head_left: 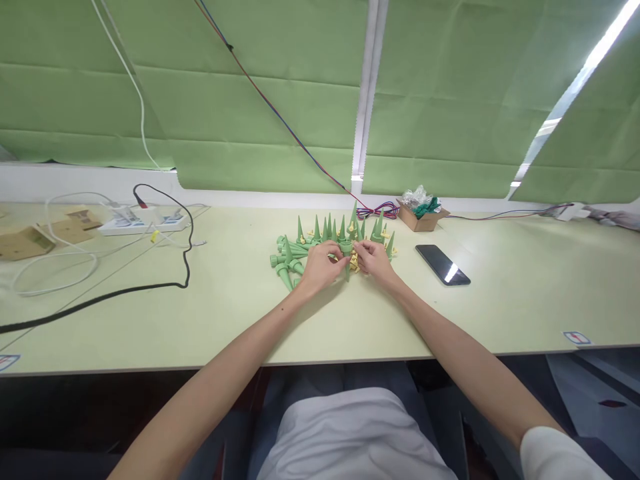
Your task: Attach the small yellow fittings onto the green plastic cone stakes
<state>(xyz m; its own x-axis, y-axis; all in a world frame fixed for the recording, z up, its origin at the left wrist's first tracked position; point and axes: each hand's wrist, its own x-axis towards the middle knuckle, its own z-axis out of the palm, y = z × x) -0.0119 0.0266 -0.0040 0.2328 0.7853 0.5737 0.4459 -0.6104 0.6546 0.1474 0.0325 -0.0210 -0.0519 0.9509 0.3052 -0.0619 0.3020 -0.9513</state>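
A green plastic watering spike (346,248), point down, is pinched in my left hand (323,267). Close by on its right side, my right hand (374,259) has thumb and fingertips pressed together at the spike's upper part; whatever sits in that pinch is too small to make out. Small yellow valve pieces (355,262) lie between and behind the hands, partly covered by the fingers. Behind the hands, several green spikes (317,230) stand point up, some with yellow pieces on them. More green spikes (283,273) lie in a pile to the left of my left hand.
A black phone (443,265) lies to the right. A small cardboard box (423,220) with clear plastic and green material stands behind, beside coiled red-blue wire (379,210). Leftward are a white power strip (145,223), a black cable (187,267) and cardboard pieces (25,243).
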